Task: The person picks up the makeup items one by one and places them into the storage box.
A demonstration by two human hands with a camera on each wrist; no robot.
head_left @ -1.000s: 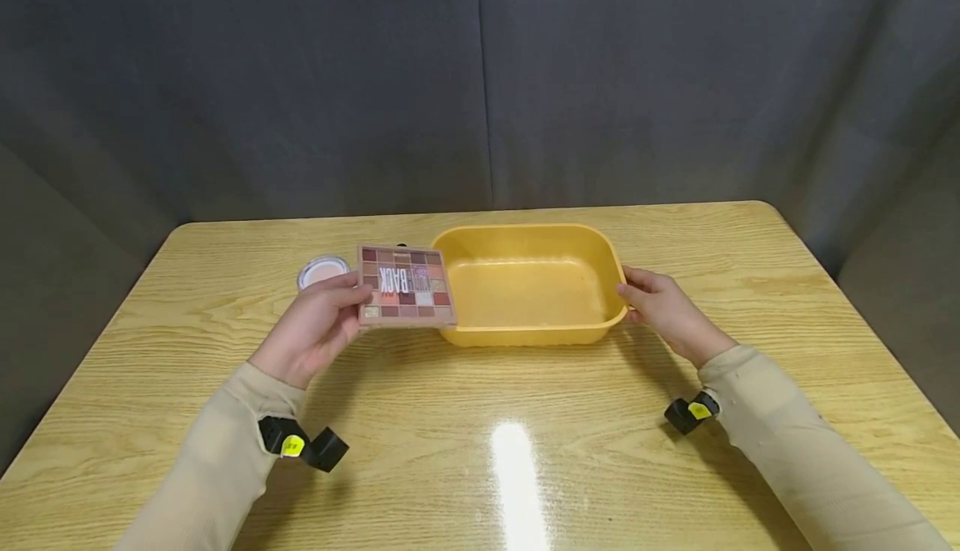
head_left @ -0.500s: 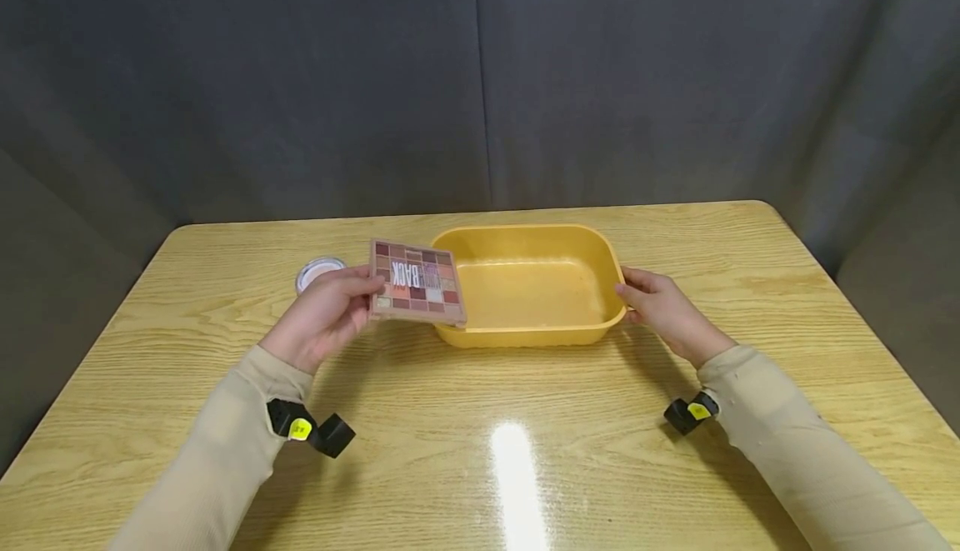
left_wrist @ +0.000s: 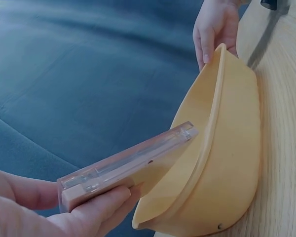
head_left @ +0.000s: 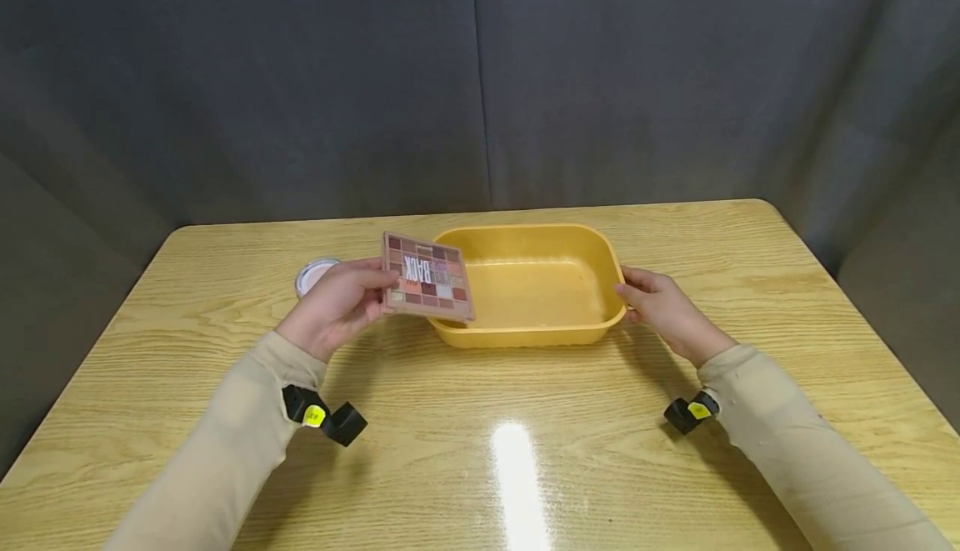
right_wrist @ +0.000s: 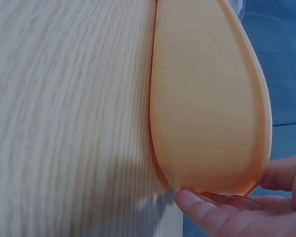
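Note:
My left hand (head_left: 337,305) pinches a flat square eyeshadow palette (head_left: 429,278) by its left edge, thumb on top and fingers beneath. Rows of pink and brown pans show through its clear lid, with "BACK" printed on it. Seen from the left wrist, the palette (left_wrist: 126,165) is tilted, its far end overlapping the near rim of a yellow plastic basin (left_wrist: 232,143). In the head view the palette covers the left end of the basin (head_left: 536,297), whose visible inside is bare. My right hand (head_left: 666,309) grips the basin's right end, thumb at the rim, fingers (right_wrist: 200,205) low on the outer wall.
A round, pale item with a clear rim (head_left: 311,274) lies on the wooden table (head_left: 420,451) just behind my left hand, partly hidden by it. Dark grey curtains (head_left: 337,92) stand behind the table and at both sides.
My left hand has moved to the right and slightly away from me, carrying the palette further over the basin's left end. The right hand and the basin have stayed nearly still.

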